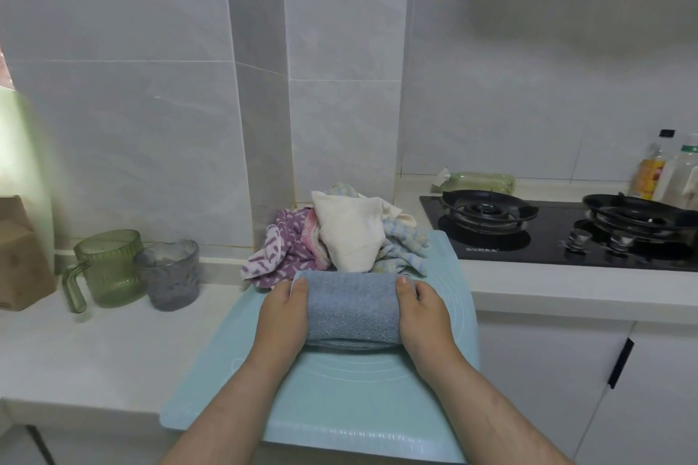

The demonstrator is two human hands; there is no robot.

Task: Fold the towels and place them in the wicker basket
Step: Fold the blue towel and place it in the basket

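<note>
A folded grey-blue towel (352,308) lies on a light blue mat (340,396) in front of me. My left hand (283,317) grips its left end, thumb on top. My right hand (421,317) grips its right end the same way. Behind it sits a heap of unfolded towels: a purple and white one (277,251), a cream one (351,234) on top, and a pale blue one (404,249). No wicker basket is in view.
A green glass mug (109,268) and a grey glass mug (170,274) stand on the white counter (94,343) at left, beside a brown cardboard box (19,257). A black gas hob (559,234) lies at right, with bottles (668,172) behind it.
</note>
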